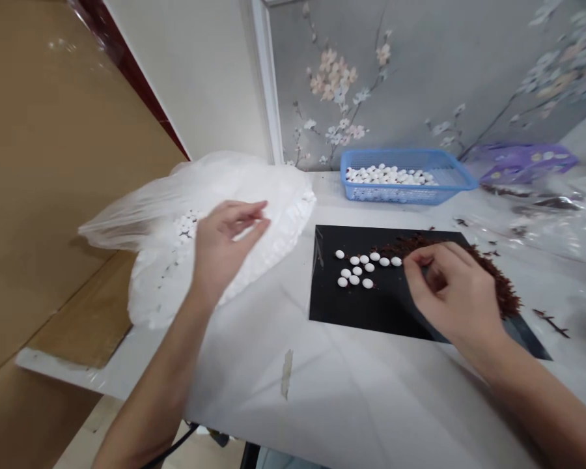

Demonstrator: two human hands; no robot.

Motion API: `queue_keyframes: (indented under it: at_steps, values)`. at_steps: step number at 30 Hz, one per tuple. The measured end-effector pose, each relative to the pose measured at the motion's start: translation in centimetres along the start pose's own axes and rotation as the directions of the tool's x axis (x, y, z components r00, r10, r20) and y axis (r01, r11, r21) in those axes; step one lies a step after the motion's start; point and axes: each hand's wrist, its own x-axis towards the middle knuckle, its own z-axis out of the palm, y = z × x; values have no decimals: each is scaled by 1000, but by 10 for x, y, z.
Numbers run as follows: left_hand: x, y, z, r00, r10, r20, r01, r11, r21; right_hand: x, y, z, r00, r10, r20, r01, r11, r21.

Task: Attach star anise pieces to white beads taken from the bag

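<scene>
My left hand (227, 244) hovers over a white plastic bag (268, 189), its thumb and fingers a little apart with nothing visible between them. Small white balls (188, 223) show at the bag's opening beside the wrist. Over the right part of a black mat (356, 309), my right hand (456, 290) has thumb and forefinger pinched together; what they hold, if anything, is hidden. Several white balls (368, 283) lie on the mat, one close to those fingertips. Behind and beside the right hand spreads a heap of small reddish-brown pieces (508, 293), partly covered by it.
A blue plastic basket (410, 195) of similar white balls stands against the flowered wall. Clear plastic bags (561, 228) and a purple packet (527, 163) lie at right. Cardboard (78, 130) rises on the left. The white table's front edge (254, 438) runs below my arms.
</scene>
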Motion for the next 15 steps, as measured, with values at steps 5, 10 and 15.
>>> queue_keyframes:
  at_steps: [5,10,15]
  values:
    - [-39,3,57,817,-224,531,435,845,-312,-14,-14,5,993,-100,57,88,978,189]
    - [-62,-5,78,586,-354,729,741,597,-306,-21,-23,8,983,-178,48,157,945,287]
    - [-66,-7,80,538,-349,768,780,551,-297,-24,-25,13,978,-208,29,186,923,337]
